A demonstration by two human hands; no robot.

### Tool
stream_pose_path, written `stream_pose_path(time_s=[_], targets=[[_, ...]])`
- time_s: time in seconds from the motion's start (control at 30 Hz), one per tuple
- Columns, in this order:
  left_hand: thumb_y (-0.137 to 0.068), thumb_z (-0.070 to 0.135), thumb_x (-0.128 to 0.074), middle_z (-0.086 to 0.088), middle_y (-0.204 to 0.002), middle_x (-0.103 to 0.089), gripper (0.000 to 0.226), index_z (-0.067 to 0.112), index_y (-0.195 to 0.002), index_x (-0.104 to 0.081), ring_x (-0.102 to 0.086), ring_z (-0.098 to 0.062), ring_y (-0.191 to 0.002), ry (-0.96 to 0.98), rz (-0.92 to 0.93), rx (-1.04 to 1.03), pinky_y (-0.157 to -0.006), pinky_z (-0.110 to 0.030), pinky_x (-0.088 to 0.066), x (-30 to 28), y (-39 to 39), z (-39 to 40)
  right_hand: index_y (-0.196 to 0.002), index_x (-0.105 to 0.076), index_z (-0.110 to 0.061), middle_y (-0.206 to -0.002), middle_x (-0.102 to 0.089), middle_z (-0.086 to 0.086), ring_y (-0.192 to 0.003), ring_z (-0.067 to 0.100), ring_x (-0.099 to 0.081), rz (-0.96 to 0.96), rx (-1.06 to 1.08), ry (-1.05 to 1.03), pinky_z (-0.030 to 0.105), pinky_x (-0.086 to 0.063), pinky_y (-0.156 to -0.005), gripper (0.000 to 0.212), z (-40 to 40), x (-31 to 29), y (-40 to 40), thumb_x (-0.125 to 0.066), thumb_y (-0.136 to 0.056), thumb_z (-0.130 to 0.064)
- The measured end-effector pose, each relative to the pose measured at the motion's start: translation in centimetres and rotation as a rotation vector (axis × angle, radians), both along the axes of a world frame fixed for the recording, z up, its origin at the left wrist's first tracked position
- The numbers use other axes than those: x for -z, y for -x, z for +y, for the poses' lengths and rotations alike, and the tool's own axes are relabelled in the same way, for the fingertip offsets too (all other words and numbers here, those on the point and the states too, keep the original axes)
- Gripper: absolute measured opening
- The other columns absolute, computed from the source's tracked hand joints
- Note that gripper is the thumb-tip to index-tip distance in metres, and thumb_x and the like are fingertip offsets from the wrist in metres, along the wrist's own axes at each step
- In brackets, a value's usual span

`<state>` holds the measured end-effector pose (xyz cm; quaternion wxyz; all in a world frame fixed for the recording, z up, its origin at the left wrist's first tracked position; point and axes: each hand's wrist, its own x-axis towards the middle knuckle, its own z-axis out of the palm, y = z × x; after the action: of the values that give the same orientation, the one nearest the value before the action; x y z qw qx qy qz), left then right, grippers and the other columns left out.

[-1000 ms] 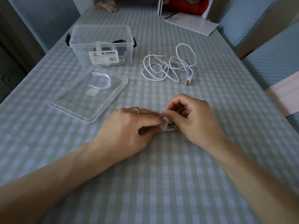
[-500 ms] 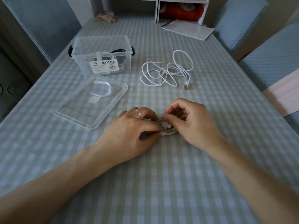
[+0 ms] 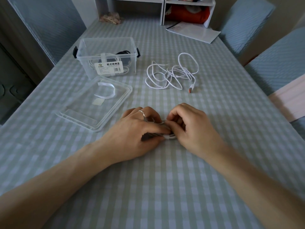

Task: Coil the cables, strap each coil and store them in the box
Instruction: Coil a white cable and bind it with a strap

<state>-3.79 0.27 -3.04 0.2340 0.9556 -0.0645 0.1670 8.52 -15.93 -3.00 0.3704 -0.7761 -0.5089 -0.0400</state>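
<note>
My left hand (image 3: 135, 133) and my right hand (image 3: 193, 128) meet over a small white cable coil (image 3: 170, 137) on the tablecloth, both gripping it; most of the coil is hidden under the fingers. A white strap piece shows at the coil between my fingertips. A loose white cable (image 3: 171, 74) with an orange plug lies uncoiled beyond my hands. The clear plastic box (image 3: 107, 47) stands open at the back left and holds strapped black and white coils. Its clear lid (image 3: 105, 116) lies in front of it with a white strap (image 3: 107, 90) on it.
The checked tablecloth (image 3: 148, 187) covers the table. A white shelf unit (image 3: 163, 12) and a paper sheet (image 3: 196, 33) sit at the far end. Blue chairs (image 3: 277, 63) stand along the right side, and another at the back left.
The strap end that stood up between my fingers is now pressed down against the coil. My hands stay over the coil; the camera view has tilted upward.
</note>
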Motion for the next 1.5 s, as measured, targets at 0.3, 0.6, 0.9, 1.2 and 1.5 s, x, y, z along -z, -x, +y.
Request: stream_pose_path(time_s=[0.3, 0.6, 0.9, 1.2, 1.5], targets=[[-0.085, 0.054, -0.058, 0.016, -0.111, -0.057, 0.025, 0.050, -0.107, -0.070, -0.053, -0.004, -0.096, 0.068, 0.050, -0.053, -0.098, -0.038, -0.041, 0.0, 0.0, 0.3, -0.082, -0.070, -0.015, -0.077, -0.066, -0.010, -0.073, 0.010, -0.064, 0.151, 0.018, -0.078, 0.018, -0.048, -0.063, 0.007, -0.5, -1.0, 0.2, -0.076, -0.085, -0.014], [-0.082, 0.058, -0.049, 0.019, -0.105, -0.048, 0.031, 0.051, -0.104, -0.070, -0.048, -0.004, -0.093, 0.041, 0.105, -0.073, -0.097, -0.029, -0.030, -0.6, 0.2, 0.1, -0.080, -0.072, -0.014, -0.079, -0.063, -0.008, -0.074, 0.007, -0.058, -0.080, -0.038, -0.087, 0.021, -0.045, -0.064, 0.004, -1.4, -0.7, 1.7, -0.073, -0.084, -0.013], [-0.079, 0.064, -0.047, 0.021, -0.102, -0.048, 0.036, 0.048, -0.099, -0.073, -0.047, -0.004, -0.094, 0.088, 0.072, -0.098, -0.095, -0.026, -0.026, -0.3, 0.1, 0.0, -0.081, -0.079, -0.013, -0.079, -0.065, -0.006, -0.074, 0.010, -0.062, -0.094, 0.009, -0.087, 0.023, -0.048, -0.066, 0.005, -2.1, -0.2, 2.8, -0.075, -0.082, -0.015], [-0.078, 0.054, -0.064, 0.021, -0.094, -0.057, 0.022, 0.042, -0.091, -0.077, -0.055, 0.001, -0.084, 0.185, -0.048, -0.095, -0.088, -0.035, -0.046, 0.1, 0.0, 0.0, -0.077, -0.077, -0.010, -0.076, -0.063, -0.002, -0.072, 0.015, -0.060, -0.239, -0.044, -0.051, 0.030, -0.049, -0.062, 0.010, -1.9, -0.1, 2.7, -0.072, -0.085, -0.013], [-0.083, 0.031, -0.072, 0.010, -0.099, -0.071, 0.017, 0.026, -0.098, -0.078, -0.065, -0.001, -0.089, 0.102, -0.112, -0.078, -0.080, -0.019, -0.052, -0.7, 0.9, 0.2, -0.072, -0.070, -0.008, -0.073, -0.058, 0.002, -0.066, 0.019, -0.051, -0.559, -0.079, 0.046, 0.034, -0.045, -0.056, 0.024, -2.2, 0.0, 2.9, -0.062, -0.094, -0.011]])
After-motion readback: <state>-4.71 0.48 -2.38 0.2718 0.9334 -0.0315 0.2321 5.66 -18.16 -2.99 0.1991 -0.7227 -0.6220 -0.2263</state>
